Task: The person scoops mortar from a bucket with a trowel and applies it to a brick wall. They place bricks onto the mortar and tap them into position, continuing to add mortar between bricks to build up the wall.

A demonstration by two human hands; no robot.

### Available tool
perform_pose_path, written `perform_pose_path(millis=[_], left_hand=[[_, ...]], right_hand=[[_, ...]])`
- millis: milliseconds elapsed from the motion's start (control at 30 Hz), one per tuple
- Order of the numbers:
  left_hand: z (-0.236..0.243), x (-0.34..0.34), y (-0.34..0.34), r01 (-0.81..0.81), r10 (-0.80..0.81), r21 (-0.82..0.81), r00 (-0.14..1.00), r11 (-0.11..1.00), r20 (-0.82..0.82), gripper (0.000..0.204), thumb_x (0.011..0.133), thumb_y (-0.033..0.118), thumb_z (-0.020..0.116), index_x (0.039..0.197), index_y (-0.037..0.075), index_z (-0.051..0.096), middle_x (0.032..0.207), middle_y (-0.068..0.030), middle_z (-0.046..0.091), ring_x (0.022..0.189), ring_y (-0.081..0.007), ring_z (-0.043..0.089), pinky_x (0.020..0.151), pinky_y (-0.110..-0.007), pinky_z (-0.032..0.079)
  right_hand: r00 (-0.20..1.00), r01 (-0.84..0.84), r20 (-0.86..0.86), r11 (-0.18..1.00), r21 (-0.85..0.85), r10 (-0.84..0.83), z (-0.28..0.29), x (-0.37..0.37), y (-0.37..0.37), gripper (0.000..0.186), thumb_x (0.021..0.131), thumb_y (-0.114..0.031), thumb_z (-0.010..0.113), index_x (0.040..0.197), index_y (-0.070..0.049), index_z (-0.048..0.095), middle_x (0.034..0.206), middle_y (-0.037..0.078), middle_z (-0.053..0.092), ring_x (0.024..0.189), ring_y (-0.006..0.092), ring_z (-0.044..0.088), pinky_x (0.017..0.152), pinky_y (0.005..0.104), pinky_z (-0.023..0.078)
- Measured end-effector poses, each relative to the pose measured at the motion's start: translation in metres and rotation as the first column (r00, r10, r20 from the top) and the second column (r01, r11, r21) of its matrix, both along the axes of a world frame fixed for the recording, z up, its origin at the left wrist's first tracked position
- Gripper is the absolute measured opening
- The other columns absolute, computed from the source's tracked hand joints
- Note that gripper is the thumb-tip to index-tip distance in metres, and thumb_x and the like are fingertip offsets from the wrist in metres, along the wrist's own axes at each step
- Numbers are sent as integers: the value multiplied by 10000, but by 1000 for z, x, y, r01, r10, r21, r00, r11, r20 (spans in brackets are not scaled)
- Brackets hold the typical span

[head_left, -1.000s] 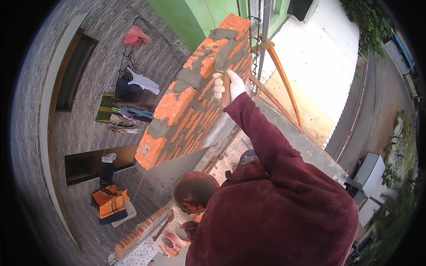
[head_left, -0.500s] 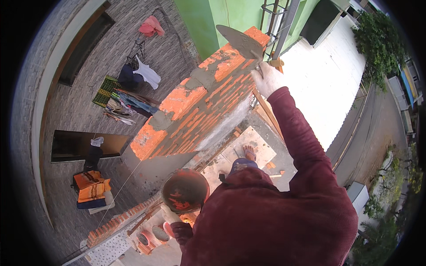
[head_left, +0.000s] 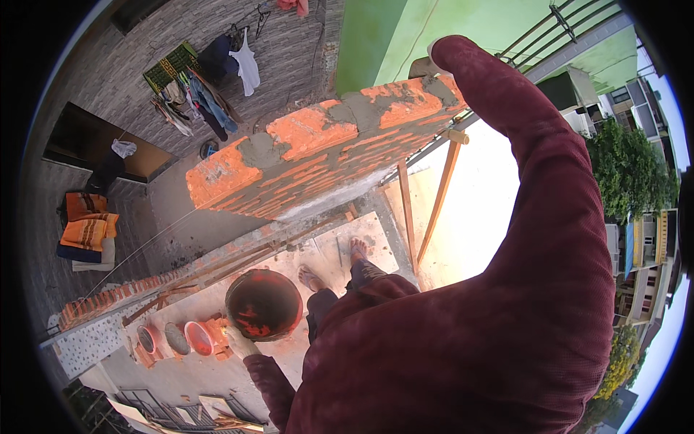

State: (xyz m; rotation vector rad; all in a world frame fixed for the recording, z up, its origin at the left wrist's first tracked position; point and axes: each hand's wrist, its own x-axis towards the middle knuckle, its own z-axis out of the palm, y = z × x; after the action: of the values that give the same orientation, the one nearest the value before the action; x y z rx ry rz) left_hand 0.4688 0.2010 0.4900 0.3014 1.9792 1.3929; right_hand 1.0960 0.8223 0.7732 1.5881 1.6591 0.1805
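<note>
My left hand [head_left: 237, 342], in a pale glove, grips the lower left side of a round dark bucket [head_left: 264, 304] streaked with red and grey mortar inside. At the far end of an orange brick wall [head_left: 311, 134], my right hand [head_left: 433, 52] is closed on a trowel [head_left: 421, 68]. My sleeve covers most of that hand, and only a bit of the trowel's grey blade shows past the end bricks. Patches of wet grey mortar [head_left: 359, 110] lie on the wall's top course and between its bricks.
A taut string [head_left: 137, 246] runs from the wall's near end to a low brick row [head_left: 90, 307]. Pails [head_left: 176, 338] stand below on the left, and wooden props [head_left: 437, 206] lean right of the wall. My feet stand on a pale board [head_left: 372, 242]. Clothes [head_left: 210, 101] hang beyond.
My right hand has carried the trowel to the wall's far end, beyond the top bricks. The view has shifted, and the bucket appears lower left, still in my left hand.
</note>
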Motion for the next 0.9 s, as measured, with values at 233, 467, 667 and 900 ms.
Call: perform_pose_path(millis=[233, 467, 667, 900], left_hand=[[4, 11, -25, -84, 84, -25, 996, 996, -16, 607, 1111, 460, 462, 1330, -90, 594, 1235, -107, 643, 1063, -183, 597, 935, -340, 512], [6, -9, -36, -74, 74, -62, 997, 995, -4, 608, 1115, 462, 441, 1346, -82, 581, 1253, -139, 645, 1091, -203, 607, 947, -350, 514], [4, -25, -34, -102, 102, 3, 994, 995, -24, 583, 1115, 455, 444, 1300, -77, 593, 1214, -107, 641, 1059, -183, 610, 930, -348, 520], [-19, -53, -35, -29, 23, 119, 998, 993, 58, 576, 1122, 440, 442, 1330, -70, 608, 1246, -83, 659, 1102, -170, 618, 963, -333, 514]], right_hand=[[979, -168, 77, 956, -239, 191, -5, -101, -5, 276, 838, -197, 761, 1071, -53, 797, 1047, 153, 777, 962, 285, 740, 784, 442, 573], [924, -322, 77, 869, -375, 375, -7, -215, -19, 318, 798, -218, 809, 1058, -37, 799, 1033, 146, 779, 943, 274, 735, 766, 437, 561], [880, -400, 73, 814, -422, 470, -12, -285, -30, 374, 747, -247, 866, 1040, -24, 801, 1015, 135, 780, 913, 258, 726, 744, 434, 544], [801, -560, -97, 683, -468, 591, 4, -404, -61, 374, 764, -248, 840, 1063, -29, 789, 939, 131, 775, 880, 277, 736, 709, 452, 549]])
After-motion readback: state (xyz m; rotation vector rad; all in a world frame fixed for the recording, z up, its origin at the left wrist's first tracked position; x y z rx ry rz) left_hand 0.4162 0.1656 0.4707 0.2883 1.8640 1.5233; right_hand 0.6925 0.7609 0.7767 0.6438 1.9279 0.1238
